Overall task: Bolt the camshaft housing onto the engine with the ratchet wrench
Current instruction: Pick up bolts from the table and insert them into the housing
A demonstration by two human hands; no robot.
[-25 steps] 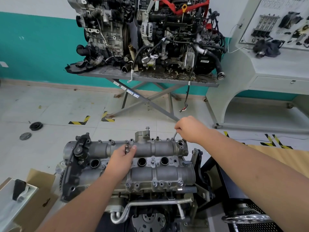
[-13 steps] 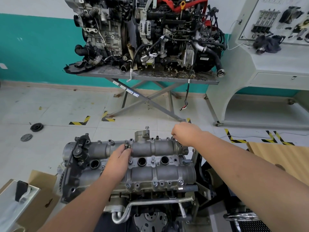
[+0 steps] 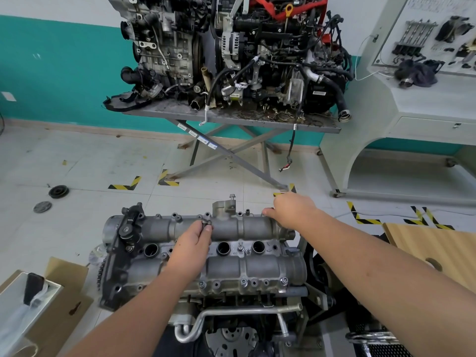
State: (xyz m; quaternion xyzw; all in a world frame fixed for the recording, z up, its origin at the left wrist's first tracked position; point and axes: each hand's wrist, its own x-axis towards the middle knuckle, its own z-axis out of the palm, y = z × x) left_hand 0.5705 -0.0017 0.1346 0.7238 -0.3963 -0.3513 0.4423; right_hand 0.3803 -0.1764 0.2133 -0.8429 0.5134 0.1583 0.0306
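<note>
The grey camshaft housing (image 3: pixel 257 269) lies on top of the engine in front of me. Several bolts stand in its rim holes, and one tall bolt (image 3: pixel 232 199) sticks up at the far edge. My left hand (image 3: pixel 192 244) rests on the housing's middle and pinches a few small bolts (image 3: pixel 206 223) in its fingertips. My right hand (image 3: pixel 292 210) reaches over the far right rim with curled fingers, the tips pressed together at a bolt hole. Whatever they pinch is hidden under them. No ratchet wrench is in view.
A second engine (image 3: pixel 231 55) sits on a grey folding stand (image 3: pixel 231 119) across the tiled floor. A white display bench (image 3: pixel 425 99) stands at the right. Cardboard and a metal tray (image 3: pixel 31 305) lie at the lower left, a wooden board (image 3: pixel 432 248) at the right.
My right hand, which held a bolt above the far right corner, has dropped to the far rim and slid left. My left hand has stayed put with its bolts.
</note>
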